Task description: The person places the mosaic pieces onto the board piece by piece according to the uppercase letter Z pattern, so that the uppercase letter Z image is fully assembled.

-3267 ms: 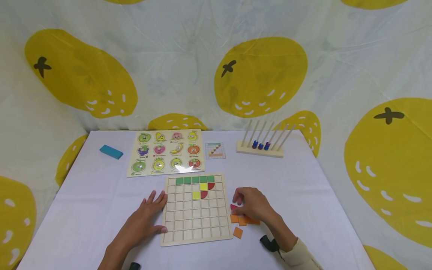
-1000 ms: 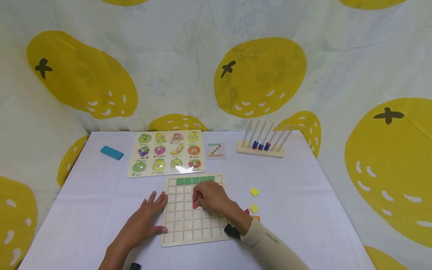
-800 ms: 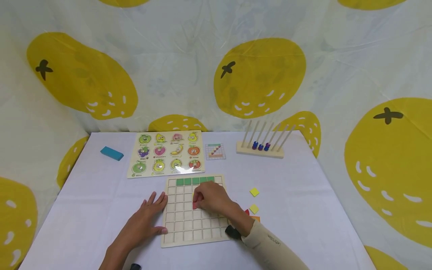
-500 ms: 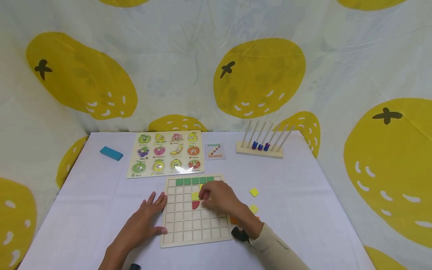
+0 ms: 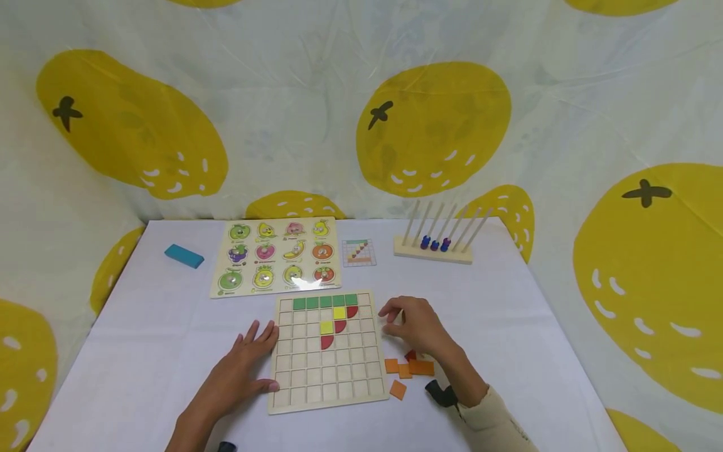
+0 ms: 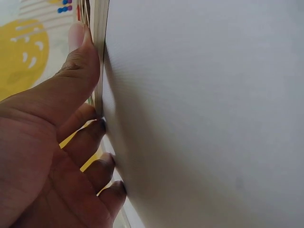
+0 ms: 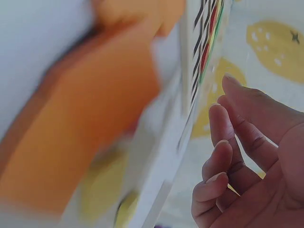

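Observation:
A square wooden grid board (image 5: 314, 379) lies on the table. Green squares (image 5: 326, 302) line its far row. Below them, two yellow squares (image 5: 326, 328) and three red quarter-circles (image 5: 327, 342) step diagonally down to the left. My left hand (image 5: 240, 370) rests at the board's left edge, fingers spread, thumb on the rim. My right hand (image 5: 417, 323) hovers just past the right edge, fingers loosely bent with nothing between them, as the right wrist view confirms. Near it lie orange tiles (image 5: 421, 367) and a red piece (image 5: 410, 355); blurred yellow tiles (image 7: 102, 183) show in the right wrist view.
Behind the board are a fruit puzzle (image 5: 279, 257) and a small pattern card (image 5: 359, 253). A peg stand with beads (image 5: 403, 249) stands at the back right, a blue block (image 5: 184, 255) at the back left. A lone orange square (image 5: 398, 390) lies by the board's near right side.
A third red quarter-circle now lies on the board, set there by my right hand. That hand has let go and drawn back to the right, over the loose yellow tiles. My left hand stays put.

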### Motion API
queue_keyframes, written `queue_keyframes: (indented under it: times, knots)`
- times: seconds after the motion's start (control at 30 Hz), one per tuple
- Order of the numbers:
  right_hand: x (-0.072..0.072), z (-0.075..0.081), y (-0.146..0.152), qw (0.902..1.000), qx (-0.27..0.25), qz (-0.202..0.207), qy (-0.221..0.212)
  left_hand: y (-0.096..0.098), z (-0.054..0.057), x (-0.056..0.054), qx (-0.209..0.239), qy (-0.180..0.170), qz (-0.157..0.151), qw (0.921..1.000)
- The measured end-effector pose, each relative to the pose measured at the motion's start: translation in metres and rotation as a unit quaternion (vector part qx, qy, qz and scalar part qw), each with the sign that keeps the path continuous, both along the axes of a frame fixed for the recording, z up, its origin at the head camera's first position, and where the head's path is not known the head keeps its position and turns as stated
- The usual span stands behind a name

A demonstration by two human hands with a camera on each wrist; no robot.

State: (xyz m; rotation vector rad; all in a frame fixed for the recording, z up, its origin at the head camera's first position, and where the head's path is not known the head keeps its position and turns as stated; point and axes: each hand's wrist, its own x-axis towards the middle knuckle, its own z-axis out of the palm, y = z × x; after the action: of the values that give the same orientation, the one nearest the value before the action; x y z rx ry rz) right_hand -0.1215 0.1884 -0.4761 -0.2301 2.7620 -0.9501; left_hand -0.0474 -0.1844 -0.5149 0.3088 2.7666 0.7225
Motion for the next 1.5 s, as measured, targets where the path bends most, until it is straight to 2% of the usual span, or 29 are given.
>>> queue_keyframes:
  times: [0.13,0.33,0.6,0.9,1.07,1.27,1.5]
  knots:
    - [-0.002,-0.005,0.028,0.9994,0.006,-0.033,0.007,0.000,0.001,0.000,-0.001,0.001,0.000,1.0000]
    - [-0.005,-0.008,0.063,0.9980,0.030,-0.054,0.015,0.000,0.001,0.001,0.002,0.001,0.000,1.0000]
    - [-0.007,-0.011,0.078,0.9968,0.059,-0.053,-0.012,0.001,0.000,-0.001,0.003,-0.010,0.007,0.9999]
    - [-0.012,-0.017,0.064,0.9964,0.079,-0.029,-0.009,0.001,-0.001,-0.001,0.001,-0.005,0.005,1.0000]
    - [-0.014,-0.019,0.050,0.9979,0.060,-0.024,0.003,0.001,-0.002,-0.002,-0.005,-0.008,0.006,0.9999]
    - [-0.016,-0.013,0.027,0.9987,0.023,-0.036,0.029,0.002,-0.002,-0.002,-0.015,0.000,0.006,0.9999]
    - [-0.016,0.001,-0.006,0.9991,-0.009,-0.016,0.039,0.002,-0.002,-0.001,-0.016,0.002,0.005,0.9999]
